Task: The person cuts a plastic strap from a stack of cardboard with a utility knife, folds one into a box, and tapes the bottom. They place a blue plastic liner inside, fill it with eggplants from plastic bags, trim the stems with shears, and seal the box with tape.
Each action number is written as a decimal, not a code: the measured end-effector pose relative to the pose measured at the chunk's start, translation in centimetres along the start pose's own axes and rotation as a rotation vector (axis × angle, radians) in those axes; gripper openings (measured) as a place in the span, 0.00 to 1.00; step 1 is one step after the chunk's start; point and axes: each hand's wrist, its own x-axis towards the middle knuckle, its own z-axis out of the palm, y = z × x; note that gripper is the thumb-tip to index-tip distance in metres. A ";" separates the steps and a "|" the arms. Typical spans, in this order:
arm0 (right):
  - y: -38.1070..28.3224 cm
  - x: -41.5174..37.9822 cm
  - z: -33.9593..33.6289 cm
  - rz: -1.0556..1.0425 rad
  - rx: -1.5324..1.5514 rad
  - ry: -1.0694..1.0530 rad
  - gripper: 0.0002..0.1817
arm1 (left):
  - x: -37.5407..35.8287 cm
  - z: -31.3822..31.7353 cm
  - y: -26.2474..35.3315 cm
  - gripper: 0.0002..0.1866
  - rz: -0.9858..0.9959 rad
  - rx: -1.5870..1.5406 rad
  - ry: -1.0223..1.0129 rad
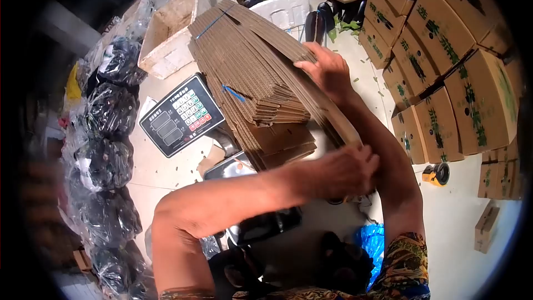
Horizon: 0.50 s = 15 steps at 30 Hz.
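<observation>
A stack of flattened cardboard boxes [233, 50] stands on edge before me, with blue strapping round its far end. My right hand [327, 69] grips the upper edge of the outermost flattened box [333, 116], thumb on the near side. At that box's near end, my left hand [350, 169] is closed with curled fingers, slightly blurred, my left forearm crossing in front of me. Folded flaps [283, 105] stick out from the stack beside it. To the left of the stack is a scale's keypad and display panel [183, 114].
Printed cartons [433, 50] are piled along the right. White foam boxes [169, 33] stand at the back, one [277, 11] holding eggplants. More eggplants [316, 25] lie beside it. Filled plastic bags [108, 166] line the left. A tape roll [437, 174] sits on the floor.
</observation>
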 end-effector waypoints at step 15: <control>0.1 -22.7 -19.6 1.069 0.528 -0.364 0.24 | 0.4 -12.0 10.2 0.09 0.013 -0.194 0.254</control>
